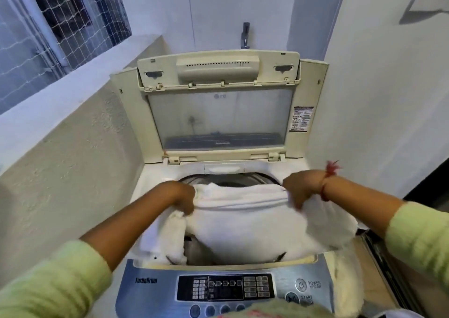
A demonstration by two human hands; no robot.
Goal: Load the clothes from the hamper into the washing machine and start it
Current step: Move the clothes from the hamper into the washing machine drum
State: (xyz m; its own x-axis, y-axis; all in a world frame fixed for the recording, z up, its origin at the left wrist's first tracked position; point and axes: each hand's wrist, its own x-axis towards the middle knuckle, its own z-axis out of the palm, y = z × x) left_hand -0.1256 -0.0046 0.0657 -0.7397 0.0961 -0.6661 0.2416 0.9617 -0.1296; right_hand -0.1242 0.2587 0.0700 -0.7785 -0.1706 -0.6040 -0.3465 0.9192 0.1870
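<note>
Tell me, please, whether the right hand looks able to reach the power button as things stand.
Probably yes, once freed: the right hand grips the white towel over the drum, but the power button lies uncovered on the control panel, the towel's hanging edge beside it, not over it.

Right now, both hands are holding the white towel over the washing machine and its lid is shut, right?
No, the lid is open, standing up at the back, as the head view shows. Both the left hand and right hand do hold the white towel over the washing machine.
</note>
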